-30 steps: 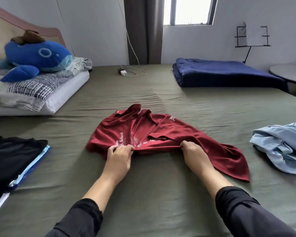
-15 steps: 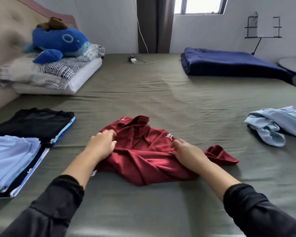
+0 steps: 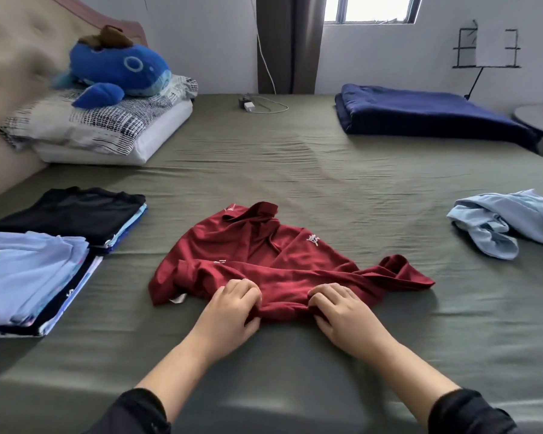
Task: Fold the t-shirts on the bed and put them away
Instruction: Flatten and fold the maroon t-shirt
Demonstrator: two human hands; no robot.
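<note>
Both hands gripped red polo shirt (image 3: 264, 261) at bed (image 3: 295, 170) centre, near edge: left hand (image 3: 229, 311) and right hand (image 3: 342, 311) bunched hem. Folded stack (image 3: 38, 277) lay by left edge, crumpled light-blue shirt (image 3: 502, 223) by right.

- Your bed (image 3: 295, 170) wears an olive-green sheet, wrinkled across the middle.
- The red t-shirt (image 3: 264, 261) lies crumpled near you, with both your hands on its near edge.
- To your left sit two folded stacks (image 3: 44, 245).
- A light blue shirt (image 3: 508, 223) lies unfolded at right.
- Farther off: pillows (image 3: 107, 126), a folded navy blanket (image 3: 427, 111), a charger (image 3: 251, 105).
</note>
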